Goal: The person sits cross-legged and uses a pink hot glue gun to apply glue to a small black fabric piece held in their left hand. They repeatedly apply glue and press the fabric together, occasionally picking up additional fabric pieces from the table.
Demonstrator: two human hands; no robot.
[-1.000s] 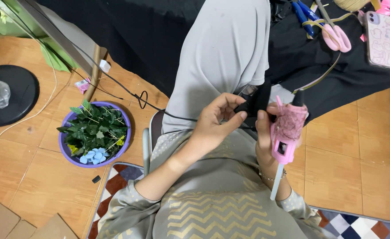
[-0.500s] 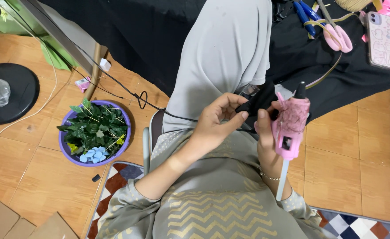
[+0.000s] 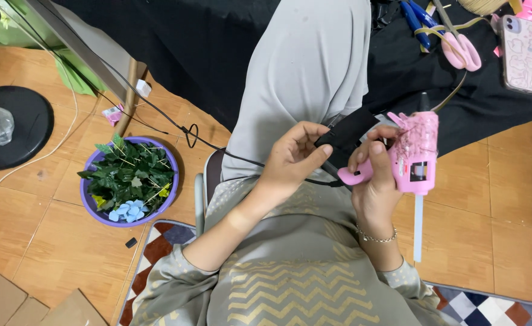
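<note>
My right hand (image 3: 374,181) grips a pink hot glue gun (image 3: 414,154) by its handle, nozzle pointing away from me, a white glue stick (image 3: 418,226) sticking out of its back. My left hand (image 3: 293,160) pinches a black strip of fabric (image 3: 347,133) just left of the gun. Both hands hover over my lap, above grey cloth (image 3: 308,66) draped down from my head. A black cord (image 3: 278,166) runs under my left hand.
A purple bowl (image 3: 91,202) of green leaves and blue flowers sits on the wooden floor at left. A black round base (image 3: 18,127) lies farther left. On the black cloth ahead are pink scissors (image 3: 462,51), blue pliers (image 3: 417,21) and a phone (image 3: 521,45).
My right hand has lifted the glue gun higher and turned it so the nozzle points away. My left hand has kept hold of the black strip.
</note>
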